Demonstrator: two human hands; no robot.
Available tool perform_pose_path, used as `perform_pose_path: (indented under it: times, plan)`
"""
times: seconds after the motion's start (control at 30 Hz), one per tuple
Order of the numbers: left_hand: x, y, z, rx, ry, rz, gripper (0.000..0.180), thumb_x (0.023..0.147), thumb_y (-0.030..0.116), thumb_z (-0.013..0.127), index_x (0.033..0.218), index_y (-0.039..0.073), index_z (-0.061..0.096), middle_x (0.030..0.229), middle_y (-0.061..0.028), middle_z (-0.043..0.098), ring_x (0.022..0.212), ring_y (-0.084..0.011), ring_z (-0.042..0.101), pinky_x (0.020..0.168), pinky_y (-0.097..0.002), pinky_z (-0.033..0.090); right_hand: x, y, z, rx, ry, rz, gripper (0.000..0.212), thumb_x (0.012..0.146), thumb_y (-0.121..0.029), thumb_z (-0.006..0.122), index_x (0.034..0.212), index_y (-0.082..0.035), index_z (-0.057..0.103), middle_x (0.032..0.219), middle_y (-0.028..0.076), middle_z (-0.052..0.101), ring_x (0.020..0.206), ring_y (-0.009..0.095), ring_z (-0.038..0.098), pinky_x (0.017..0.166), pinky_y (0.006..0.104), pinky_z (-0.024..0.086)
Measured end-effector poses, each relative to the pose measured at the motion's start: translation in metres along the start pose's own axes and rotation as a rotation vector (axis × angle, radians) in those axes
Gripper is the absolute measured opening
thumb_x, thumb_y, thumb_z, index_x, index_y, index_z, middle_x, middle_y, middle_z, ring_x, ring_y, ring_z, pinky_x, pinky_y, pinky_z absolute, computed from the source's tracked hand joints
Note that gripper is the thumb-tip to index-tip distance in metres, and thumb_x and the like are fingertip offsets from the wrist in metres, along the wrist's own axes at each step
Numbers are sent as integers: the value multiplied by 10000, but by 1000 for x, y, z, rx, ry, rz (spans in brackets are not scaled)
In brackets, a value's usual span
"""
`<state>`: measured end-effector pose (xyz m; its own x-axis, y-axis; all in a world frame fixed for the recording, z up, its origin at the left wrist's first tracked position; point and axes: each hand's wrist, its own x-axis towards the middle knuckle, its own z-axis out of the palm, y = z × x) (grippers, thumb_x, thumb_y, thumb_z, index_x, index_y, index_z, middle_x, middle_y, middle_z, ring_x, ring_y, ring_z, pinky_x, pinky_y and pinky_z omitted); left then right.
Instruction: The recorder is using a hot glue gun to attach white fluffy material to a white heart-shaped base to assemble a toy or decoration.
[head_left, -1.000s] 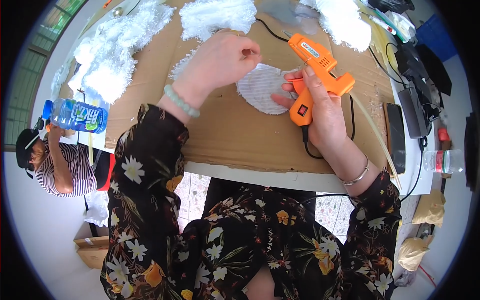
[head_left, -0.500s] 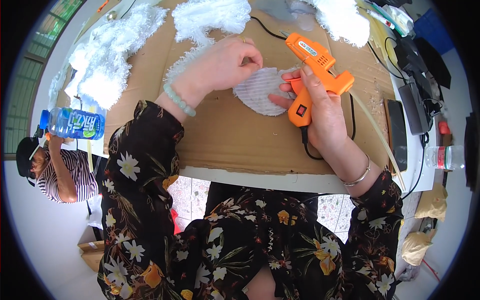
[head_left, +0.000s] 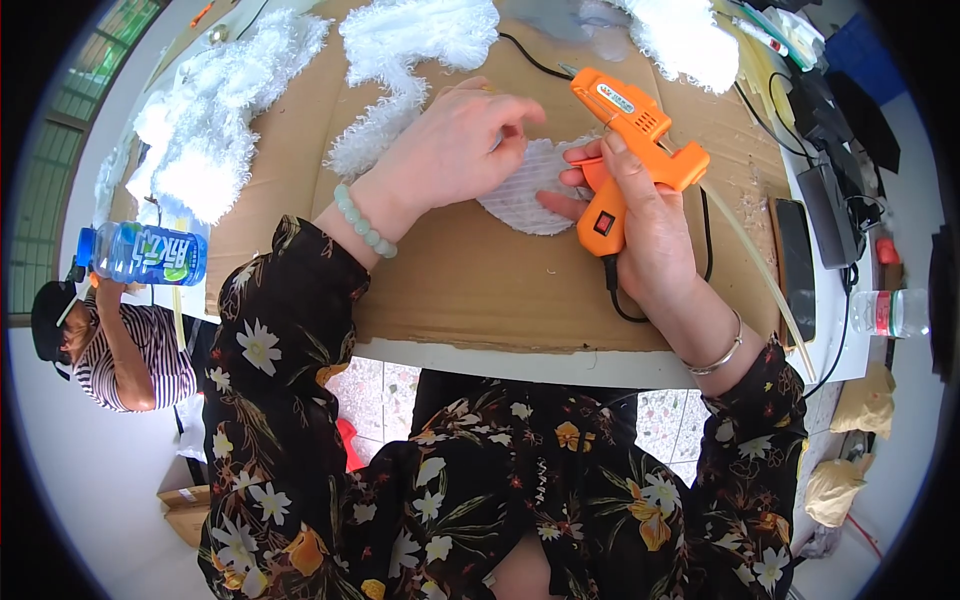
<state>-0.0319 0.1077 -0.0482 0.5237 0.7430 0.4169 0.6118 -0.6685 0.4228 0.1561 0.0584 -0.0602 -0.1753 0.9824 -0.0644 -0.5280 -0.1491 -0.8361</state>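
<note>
Nearer me than a moment ago, my half-curled left hand [head_left: 450, 150] overlaps the white disc [head_left: 518, 198] on cardboard [head_left: 450, 275], grip unclear; alongside, my right hand [head_left: 645, 225] grasps the orange hot-glue gun [head_left: 632, 118].

Black floral sleeves [head_left: 285, 320]; beaded bracelet [head_left: 362, 221]; bangle [head_left: 738, 345]

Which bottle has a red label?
The clear bottle at the far right, with its red label; the other bottle, at the far left, has a blue label.
</note>
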Motion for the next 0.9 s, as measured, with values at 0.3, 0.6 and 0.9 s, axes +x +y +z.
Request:
perform_pose_path:
  times: [0.3,0.6,0.9]
  plan:
    - [2,-3,7,128,-58,76,244,704,33,509,848,117,688,803,-39,577,867,-232,517,783,-381,420,2,-2,-3,-10,-1,13,242,930,-262,503,1016,-39,534,978,82,574,841,147,576,769,442,554]
    - [-1,-3,-18,16,29,106,274,694,-5,508,873,101,685,849,-42,594,840,-253,513,781,-363,432,2,0,1,-10,-32,14,234,929,-256,506,1011,-40,539,985,79,577,842,139,578,774,437,551]
    - [-7,4,-7,225,-52,149,310,688,-34,496,911,81,680,887,-32,592,922,-245,518,865,-378,411,1,-2,1,-18,-17,19,231,927,-241,509,1038,-39,525,984,92,579,838,145,584,778,439,551]
